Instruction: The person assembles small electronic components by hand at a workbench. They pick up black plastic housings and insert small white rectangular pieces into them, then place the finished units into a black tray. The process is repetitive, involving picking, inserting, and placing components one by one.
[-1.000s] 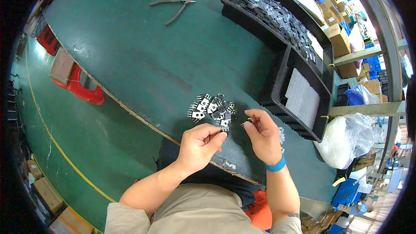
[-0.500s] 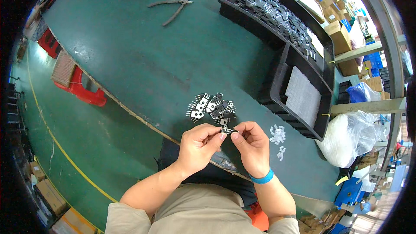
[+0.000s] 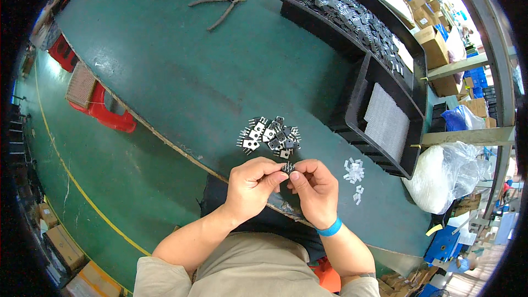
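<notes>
Just above the table's near edge, my left hand (image 3: 250, 187) and my right hand (image 3: 317, 192) meet fingertip to fingertip. Between their thumbs and forefingers they pinch small black transistors (image 3: 288, 168) with metal legs pointing up; fingertips partly cover them, so I cannot tell how many. A blue band circles my right wrist. Right beyond my fingers lies a loose pile of transistors (image 3: 255, 135), black bodies and silvery backs mixed. Small clear-white plastic pieces (image 3: 355, 171) are scattered on the green table (image 3: 181, 77) to the right of my right hand.
A long black tray (image 3: 316, 28) full of black parts stands at the far right. Nearer is a black bin (image 3: 352, 96) with a pale grid-like block (image 3: 388, 121). Cutting pliers (image 3: 227, 6) lie spread at the back. A red stool (image 3: 110, 111) stands beyond the table's left edge.
My right hand has drawn slightly left, closer to my left hand. The transistors between my fingertips have turned, and their legs now point up. The pile is about the same.
</notes>
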`<action>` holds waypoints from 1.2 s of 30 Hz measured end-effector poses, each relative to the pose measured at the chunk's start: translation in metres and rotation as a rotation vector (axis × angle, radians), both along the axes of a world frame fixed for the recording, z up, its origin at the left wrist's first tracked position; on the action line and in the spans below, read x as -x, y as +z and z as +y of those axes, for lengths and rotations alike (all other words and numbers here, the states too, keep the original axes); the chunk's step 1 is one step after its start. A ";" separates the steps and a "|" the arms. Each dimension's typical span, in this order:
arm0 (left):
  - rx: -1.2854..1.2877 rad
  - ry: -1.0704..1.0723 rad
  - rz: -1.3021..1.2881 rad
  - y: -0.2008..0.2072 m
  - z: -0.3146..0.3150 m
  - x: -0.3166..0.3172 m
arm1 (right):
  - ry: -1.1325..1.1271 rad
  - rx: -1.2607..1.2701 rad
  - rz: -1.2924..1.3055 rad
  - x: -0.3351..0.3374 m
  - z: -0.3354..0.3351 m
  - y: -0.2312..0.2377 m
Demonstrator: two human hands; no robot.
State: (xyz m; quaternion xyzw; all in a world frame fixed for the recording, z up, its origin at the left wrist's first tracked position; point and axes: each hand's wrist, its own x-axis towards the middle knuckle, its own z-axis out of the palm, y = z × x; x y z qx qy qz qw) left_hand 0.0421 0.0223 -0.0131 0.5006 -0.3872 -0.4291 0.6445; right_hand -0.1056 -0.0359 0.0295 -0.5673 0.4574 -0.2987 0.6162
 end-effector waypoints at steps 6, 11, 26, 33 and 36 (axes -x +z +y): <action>0.018 0.002 0.033 0.000 -0.001 0.001 | 0.014 0.042 -0.031 -0.001 0.001 -0.001; 0.025 -0.009 -0.029 -0.001 0.001 0.001 | 0.013 0.038 -0.045 0.003 0.002 -0.006; -0.047 0.027 0.102 -0.002 0.004 0.001 | 0.086 0.700 0.546 -0.026 -0.046 -0.015; -0.067 0.023 0.066 0.001 0.001 0.000 | 0.101 0.421 0.370 0.007 -0.043 -0.010; -0.068 0.032 0.058 0.001 0.001 0.000 | 0.006 -0.054 -0.002 0.009 -0.030 0.008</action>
